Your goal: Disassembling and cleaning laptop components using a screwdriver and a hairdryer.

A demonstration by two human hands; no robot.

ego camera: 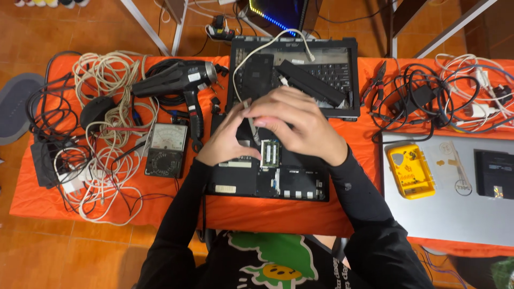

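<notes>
While both hands' grip is unclear, left hand [225, 142], right hand [297, 126] over opened laptop [267, 179], heat gun [179, 80], multimeter [167, 150] beside.

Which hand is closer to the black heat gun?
The left hand. It sits just right of the heat gun, near its handle. The right hand is farther right, over the opened laptop.

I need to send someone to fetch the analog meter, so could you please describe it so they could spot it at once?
Start at the orange table and find the opened black laptop base under the person's hands. Just left of it, below the black heat gun, lies the analog meter. It alone has a pale dial window above a round selector knob; tangled white cables lie further left.
</notes>
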